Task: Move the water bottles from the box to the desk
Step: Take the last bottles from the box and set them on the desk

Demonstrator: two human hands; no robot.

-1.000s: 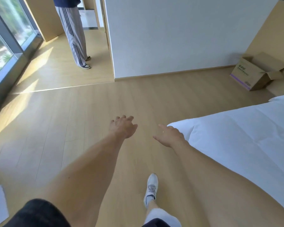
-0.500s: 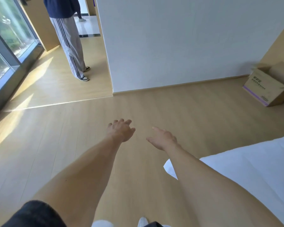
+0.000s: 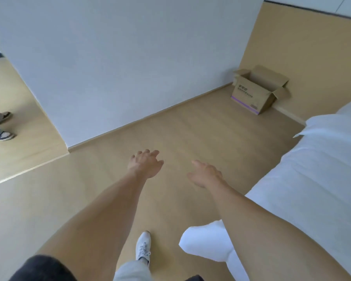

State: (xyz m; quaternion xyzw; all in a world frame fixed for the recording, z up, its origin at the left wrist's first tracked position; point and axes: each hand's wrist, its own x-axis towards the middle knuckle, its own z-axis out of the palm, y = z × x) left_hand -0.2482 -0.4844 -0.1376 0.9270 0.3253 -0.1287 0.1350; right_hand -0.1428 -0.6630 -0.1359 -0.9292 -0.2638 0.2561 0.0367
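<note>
Both of my hands are reaching out in front of me over the pale wooden floor [image 3: 49,209], holding nothing: my left hand [image 3: 146,164] is hanging with fingers loosely bent, my right hand [image 3: 206,175] is lying relaxed with fingers extended. Well ahead to the right, the open brown cardboard box with a purple stripe [image 3: 258,90] is sitting on the floor in the corner, flaps spread; I cannot tell what is inside. To my right, the white-sheeted bed [image 3: 316,173] is lying alongside my arm. My white sneaker [image 3: 143,246] is stepping forward.
</note>
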